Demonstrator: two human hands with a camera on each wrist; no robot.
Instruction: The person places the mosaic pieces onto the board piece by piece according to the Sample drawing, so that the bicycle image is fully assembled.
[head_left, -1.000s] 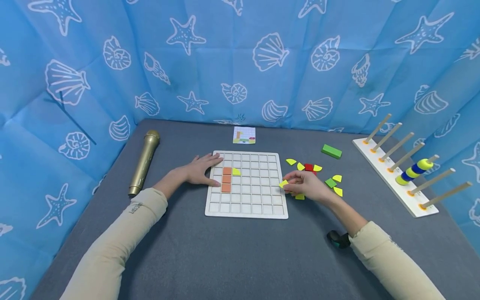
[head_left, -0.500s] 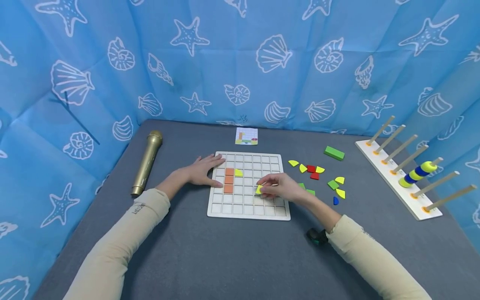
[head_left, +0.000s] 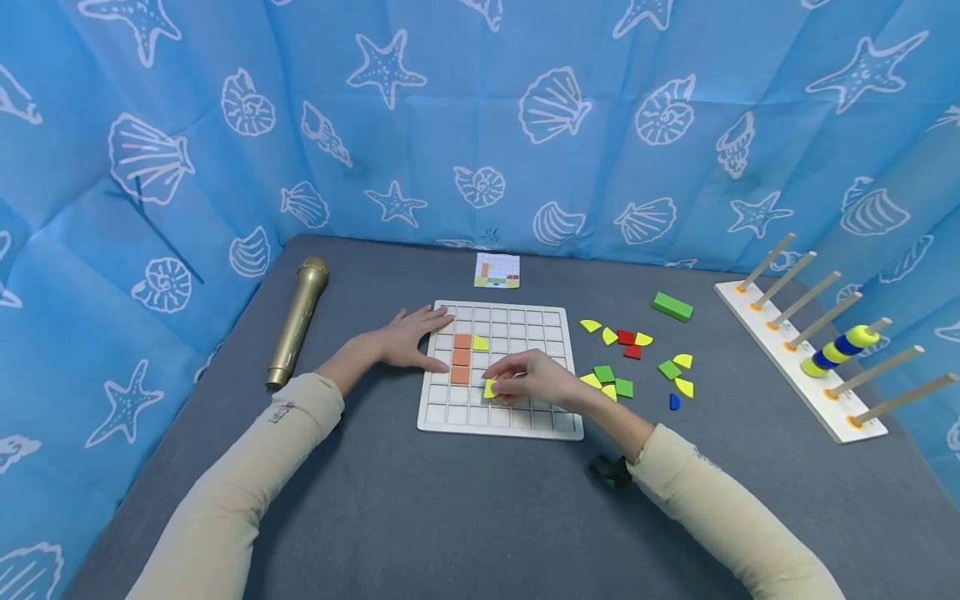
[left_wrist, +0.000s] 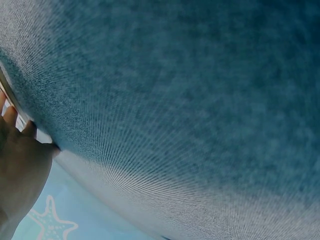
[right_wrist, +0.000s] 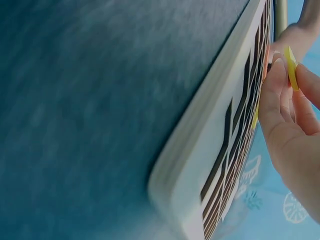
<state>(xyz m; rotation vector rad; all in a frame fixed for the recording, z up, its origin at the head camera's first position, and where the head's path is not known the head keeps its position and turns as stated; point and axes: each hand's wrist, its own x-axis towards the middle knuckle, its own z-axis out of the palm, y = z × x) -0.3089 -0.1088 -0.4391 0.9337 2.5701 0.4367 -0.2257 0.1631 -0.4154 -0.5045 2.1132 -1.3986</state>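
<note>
A white grid board [head_left: 450,423] lies on the dark table, with a column of orange square tiles [head_left: 461,357] set in its left part. Just right of the top orange tile sits a yellow quarter-circle tile [head_left: 481,343]. My left hand [head_left: 408,340] rests with spread fingers on the board's left edge; the left wrist view catches this hand [left_wrist: 22,167] only at its side. Over the board's lower middle my right hand [head_left: 534,379] pinches another yellow tile [head_left: 491,389]. The right wrist view has that yellow tile [right_wrist: 291,69] between thumb and fingertips, raised above the board.
Several loose tiles lie right of the board: yellow [head_left: 590,326], red [head_left: 633,352], green [head_left: 623,388] and blue [head_left: 674,402]. A green block [head_left: 672,306] and a peg stand [head_left: 798,358] are farther right. A pattern card [head_left: 497,271] lies behind the board, a gold microphone [head_left: 298,321] to its left.
My right hand has carried the yellow tile leftward from the board's right edge to its lower middle. My left hand has stayed on the board's left edge.
</note>
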